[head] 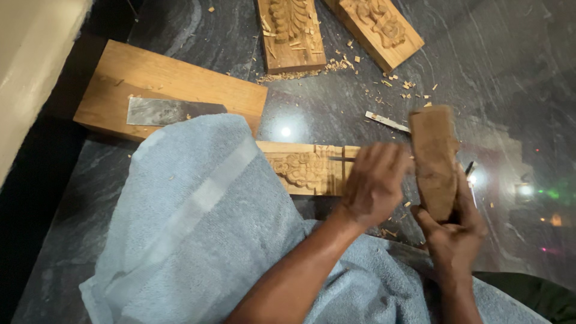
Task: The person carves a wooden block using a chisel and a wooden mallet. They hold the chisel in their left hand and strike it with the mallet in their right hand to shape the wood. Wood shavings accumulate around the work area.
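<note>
Head view: left hand (375,183) curls shut round a thin chisel (341,159) set on the carved wood strip (306,171) (floral relief partly cut, plain wood left at the near end). Right hand (453,231) grips a wooden mallet (433,161) raised beside it. Chips (393,81) on floor, approx. halfway done.

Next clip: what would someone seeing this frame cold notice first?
Probably the worn wooden mallet, raised right of centre in the right hand. Beside it the left hand holds a thin chisel against a carved wooden panel on the dark stone floor. A pale blue towel fills the lower left, with two more carved panels at top.
</note>
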